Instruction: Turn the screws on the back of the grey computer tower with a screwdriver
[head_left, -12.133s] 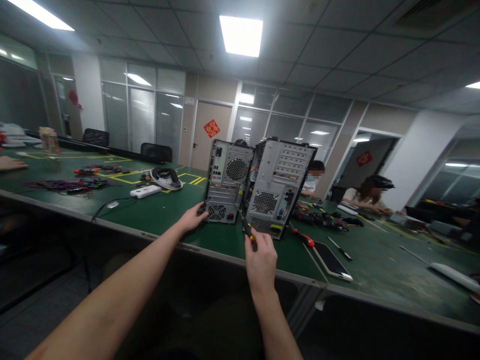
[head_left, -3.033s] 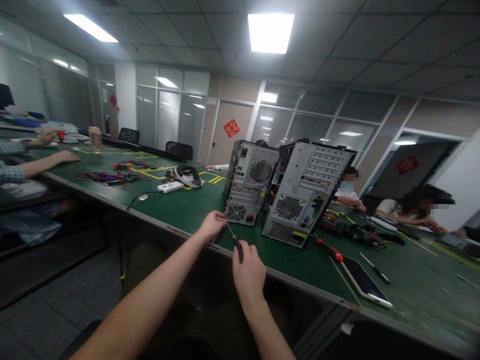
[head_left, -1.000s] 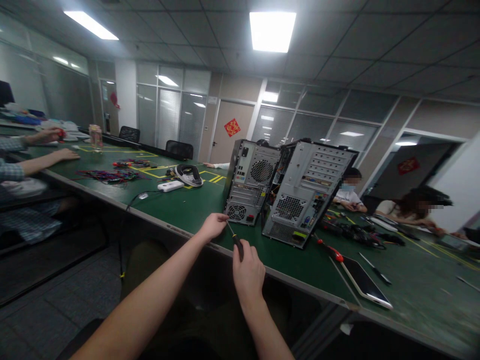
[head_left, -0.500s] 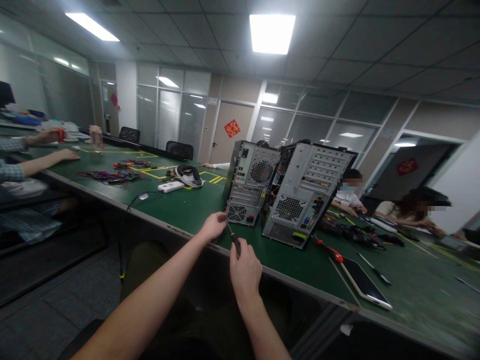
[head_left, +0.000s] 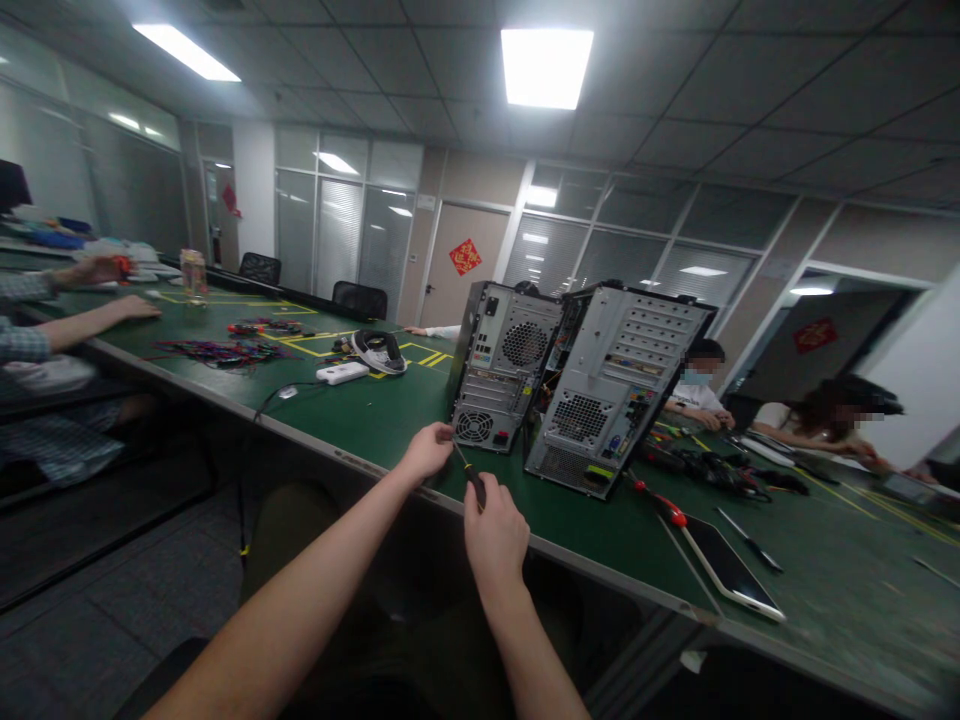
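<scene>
My right hand (head_left: 496,532) is closed around the dark handle of a screwdriver (head_left: 473,478), which has a yellow band near its shaft. The shaft points up and left to the lower corner of a computer tower (head_left: 491,374), whose rear with fan grilles and ports faces me. My left hand (head_left: 427,452) is closed at that corner, its fingertips by the shaft's tip. What those fingers pinch, and the exact contact of the tip, cannot be made out. Just right of this tower stands a second computer tower (head_left: 577,375), also rear side toward me.
A red-handled tool (head_left: 675,514) touches a phone (head_left: 733,568) at right, beside another screwdriver (head_left: 750,538). Black cables (head_left: 720,470) lie behind. Leftward are a white power strip (head_left: 342,374), a headset-like device (head_left: 379,352) and bundled wires (head_left: 221,352). Other people sit around the green table (head_left: 352,415).
My right hand and the screwdriver handle have shifted slightly to the right. My left hand stays at the tower's corner, and both towers stand as before.
</scene>
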